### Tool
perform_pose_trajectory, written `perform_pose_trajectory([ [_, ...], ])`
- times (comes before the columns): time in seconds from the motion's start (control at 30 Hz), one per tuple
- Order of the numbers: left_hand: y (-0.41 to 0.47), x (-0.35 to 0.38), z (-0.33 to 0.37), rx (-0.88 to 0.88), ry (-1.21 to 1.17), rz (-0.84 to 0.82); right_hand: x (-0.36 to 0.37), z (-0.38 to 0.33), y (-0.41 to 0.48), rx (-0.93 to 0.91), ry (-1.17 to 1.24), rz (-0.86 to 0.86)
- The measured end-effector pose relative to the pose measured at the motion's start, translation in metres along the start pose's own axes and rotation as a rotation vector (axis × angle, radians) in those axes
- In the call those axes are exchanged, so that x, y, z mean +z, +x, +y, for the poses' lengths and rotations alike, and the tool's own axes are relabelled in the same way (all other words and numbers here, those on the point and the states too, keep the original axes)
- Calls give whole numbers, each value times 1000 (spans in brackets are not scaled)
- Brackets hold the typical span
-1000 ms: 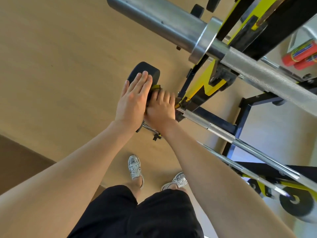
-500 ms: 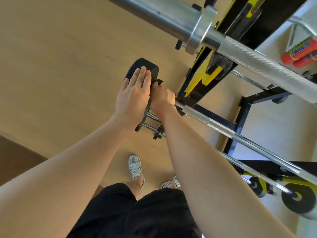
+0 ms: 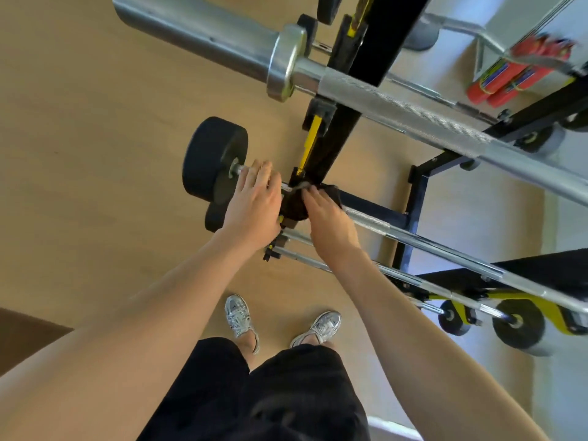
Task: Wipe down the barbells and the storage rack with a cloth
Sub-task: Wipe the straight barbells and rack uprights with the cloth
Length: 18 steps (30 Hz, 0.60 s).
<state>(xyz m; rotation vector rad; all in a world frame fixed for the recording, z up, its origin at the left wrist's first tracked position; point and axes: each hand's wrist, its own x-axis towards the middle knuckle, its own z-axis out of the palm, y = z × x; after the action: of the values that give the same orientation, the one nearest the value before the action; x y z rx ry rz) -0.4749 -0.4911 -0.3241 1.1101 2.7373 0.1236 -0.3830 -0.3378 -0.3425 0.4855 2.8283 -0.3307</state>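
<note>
Pale wood floor (image 3: pixel 79 154) lies under a black-and-yellow storage rack (image 3: pixel 359 100). My right hand (image 3: pixel 331 221) grips the dark cloth (image 3: pixel 294 206), bunched over the low barbell (image 3: pixel 413 240) where it meets the rack. My left hand (image 3: pixel 251 205) lies over the bar beside the black plate (image 3: pixel 210 157); whether its fingers wrap underneath, I cannot tell. The cloth looks soft and limp. The steel is rigid, probably heavy, part knurled and part slick chrome, so I'd leave it cradled.

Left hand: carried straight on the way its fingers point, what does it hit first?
Most likely the black weight plate: the left hand lies on the barbell, fingers aimed at the plate's inner face, close by. Depth is hard to judge.
</note>
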Motion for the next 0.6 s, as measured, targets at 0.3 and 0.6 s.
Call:
perform_pose_trajectory([
  [0.3, 22, 7, 28, 60, -19, -217, 20, 3, 17, -26, -184, 72],
  [0.6, 32, 13, 25, 45, 137, -250, 26, 17, 44, -197, -363, 118],
])
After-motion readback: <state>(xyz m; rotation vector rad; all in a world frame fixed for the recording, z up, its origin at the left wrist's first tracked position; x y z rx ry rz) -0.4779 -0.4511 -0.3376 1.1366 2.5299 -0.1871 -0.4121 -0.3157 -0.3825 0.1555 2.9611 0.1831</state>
